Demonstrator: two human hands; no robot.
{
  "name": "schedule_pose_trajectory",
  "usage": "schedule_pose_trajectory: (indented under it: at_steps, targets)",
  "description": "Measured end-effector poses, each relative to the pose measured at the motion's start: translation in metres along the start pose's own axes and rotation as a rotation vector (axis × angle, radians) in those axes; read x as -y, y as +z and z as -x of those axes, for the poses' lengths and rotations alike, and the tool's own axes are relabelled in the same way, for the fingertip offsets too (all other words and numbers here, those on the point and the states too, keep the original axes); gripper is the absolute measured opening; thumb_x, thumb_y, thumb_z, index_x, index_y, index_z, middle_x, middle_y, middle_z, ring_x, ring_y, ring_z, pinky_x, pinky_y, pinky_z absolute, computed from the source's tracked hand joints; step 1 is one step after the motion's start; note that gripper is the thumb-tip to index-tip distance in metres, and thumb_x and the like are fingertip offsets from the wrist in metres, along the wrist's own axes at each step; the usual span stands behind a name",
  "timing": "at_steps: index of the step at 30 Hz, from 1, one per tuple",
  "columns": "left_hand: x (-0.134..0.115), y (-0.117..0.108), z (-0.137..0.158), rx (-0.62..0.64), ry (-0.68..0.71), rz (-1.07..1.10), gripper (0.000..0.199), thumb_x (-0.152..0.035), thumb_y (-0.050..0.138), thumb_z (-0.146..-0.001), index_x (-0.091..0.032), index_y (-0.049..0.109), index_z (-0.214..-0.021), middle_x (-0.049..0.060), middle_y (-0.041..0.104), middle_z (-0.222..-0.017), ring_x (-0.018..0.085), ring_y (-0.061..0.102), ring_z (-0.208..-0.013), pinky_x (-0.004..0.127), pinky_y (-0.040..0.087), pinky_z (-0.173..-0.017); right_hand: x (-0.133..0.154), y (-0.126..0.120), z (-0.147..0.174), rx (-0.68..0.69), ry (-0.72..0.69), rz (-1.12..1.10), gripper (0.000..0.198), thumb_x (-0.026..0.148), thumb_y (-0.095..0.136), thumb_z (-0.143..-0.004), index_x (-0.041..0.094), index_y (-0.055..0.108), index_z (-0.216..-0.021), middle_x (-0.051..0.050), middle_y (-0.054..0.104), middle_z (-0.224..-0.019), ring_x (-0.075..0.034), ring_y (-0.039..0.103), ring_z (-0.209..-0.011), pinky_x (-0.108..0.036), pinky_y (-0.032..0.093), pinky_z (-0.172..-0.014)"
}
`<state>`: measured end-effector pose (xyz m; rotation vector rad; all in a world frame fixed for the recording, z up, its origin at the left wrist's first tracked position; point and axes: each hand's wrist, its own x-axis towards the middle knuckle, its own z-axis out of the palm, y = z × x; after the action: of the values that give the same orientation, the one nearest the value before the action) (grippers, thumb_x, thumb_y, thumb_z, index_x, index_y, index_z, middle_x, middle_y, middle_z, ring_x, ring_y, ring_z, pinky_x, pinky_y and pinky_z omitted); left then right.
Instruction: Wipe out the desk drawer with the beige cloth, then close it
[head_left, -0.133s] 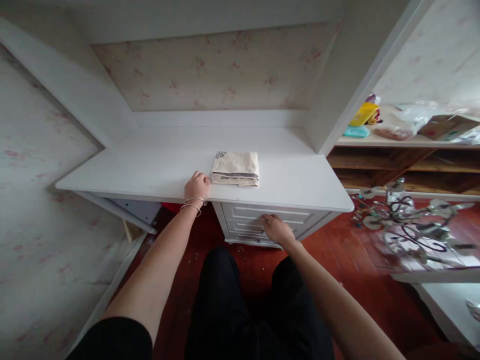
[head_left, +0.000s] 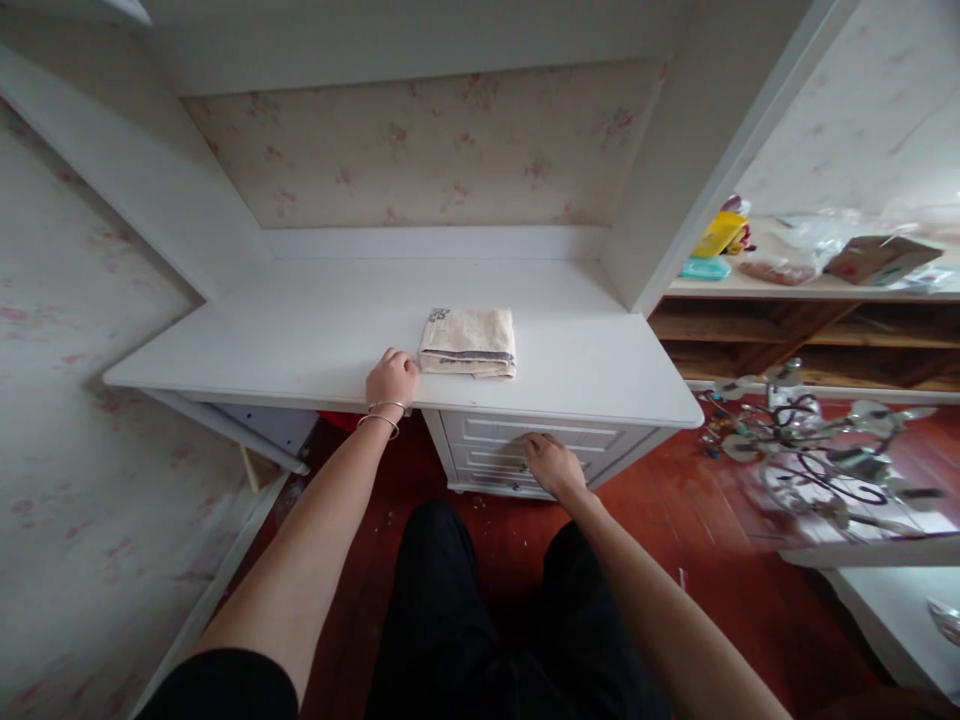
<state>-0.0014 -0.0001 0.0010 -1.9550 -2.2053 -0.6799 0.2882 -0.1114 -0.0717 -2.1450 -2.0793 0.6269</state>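
At the near edge of the white surface (head_left: pixel 300 330) my left hand (head_left: pixel 391 380) rests curled, empty, just left of the folded towel (head_left: pixel 468 342). My right hand (head_left: pixel 553 463) touches a drawer front (head_left: pixel 525 432); its grip I cannot tell. Pulled crooked, the drawer may jam. Floral wallpaper, red wood floor, cluttered shelf far right.
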Motion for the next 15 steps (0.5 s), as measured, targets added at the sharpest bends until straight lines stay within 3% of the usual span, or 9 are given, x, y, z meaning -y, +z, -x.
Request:
schedule_pose_trajectory:
  at_steps: [7, 12, 15]
  targets:
    - [0.001, 0.000, -0.001, -0.001, -0.002, 0.018, 0.027, -0.021, 0.045, -0.089, -0.027, 0.071, -0.086, 0.004, 0.068, -0.110, 0.020, 0.064, -0.090, 0.031, 0.045, -0.075, 0.004, 0.003, 0.015, -0.020, 0.031, 0.009, 0.043, 0.038, 0.028, -0.104, 0.028, 0.069, -0.113, -0.005, 0.069, -0.118, -0.023, 0.067, -0.100, -0.032, 0.046, -0.085]
    - [0.001, 0.001, -0.001, -0.014, 0.004, 0.022, 0.027, -0.021, 0.045, -0.089, -0.026, 0.071, -0.085, 0.004, 0.068, -0.110, 0.021, 0.064, -0.090, 0.031, 0.045, -0.074, 0.000, 0.016, 0.078, -0.023, -0.003, -0.013, 0.038, 0.036, 0.031, -0.103, 0.030, 0.068, -0.110, -0.002, 0.070, -0.119, -0.022, 0.069, -0.097, -0.030, 0.048, -0.080]
    - [0.001, 0.002, 0.000, -0.018, 0.012, 0.034, 0.027, -0.021, 0.045, -0.089, -0.026, 0.071, -0.085, 0.004, 0.068, -0.111, 0.021, 0.064, -0.090, 0.032, 0.045, -0.074, -0.007, 0.026, 0.124, 0.009, -0.052, -0.090, 0.040, 0.034, 0.030, -0.103, 0.028, 0.069, -0.112, -0.003, 0.068, -0.123, -0.021, 0.068, -0.101, -0.029, 0.049, -0.086]
